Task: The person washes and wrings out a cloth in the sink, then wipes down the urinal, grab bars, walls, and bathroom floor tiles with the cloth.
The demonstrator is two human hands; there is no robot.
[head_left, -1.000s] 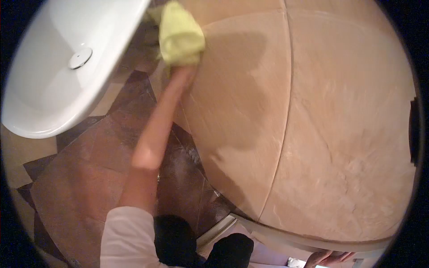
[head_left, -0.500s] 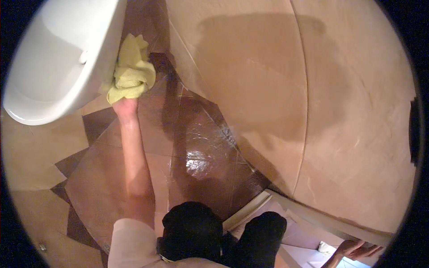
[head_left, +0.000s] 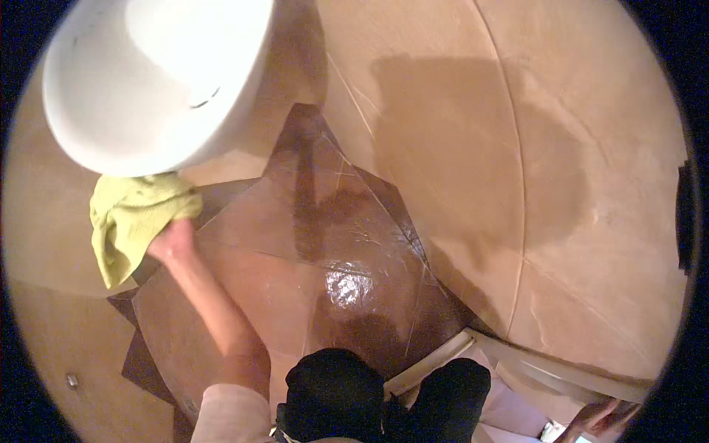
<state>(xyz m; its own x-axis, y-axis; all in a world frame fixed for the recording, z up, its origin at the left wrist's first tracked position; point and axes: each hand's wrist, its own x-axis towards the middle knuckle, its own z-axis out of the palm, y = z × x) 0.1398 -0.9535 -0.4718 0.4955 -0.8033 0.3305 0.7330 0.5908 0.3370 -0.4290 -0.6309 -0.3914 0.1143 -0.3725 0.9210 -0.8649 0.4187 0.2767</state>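
My left hand (head_left: 174, 241) is closed on a yellow-green cloth (head_left: 140, 214), which hides most of the fingers. The cloth is bunched against the lower front of a white urinal (head_left: 159, 151), and a loose corner hangs down to the left. At the lower right, my right hand (head_left: 607, 418) is in shadow, its fingers curled over the pale edge of what looks like a door (head_left: 561, 380). Some of those fingertips are hard to make out.
Below me are my black-clad legs (head_left: 332, 395). Brown tiles (head_left: 251, 273) with a wet-looking glare meet a tan wall (head_left: 458, 148). A small metal fitting (head_left: 72, 381) is at the lower left, and a dark object (head_left: 684, 218) is at the right edge.
My left hand has moved the cloth from the urinal's right side round to its lower front. The view has shifted, so the urinal appears farther right. My right hand stays at the pale edge.
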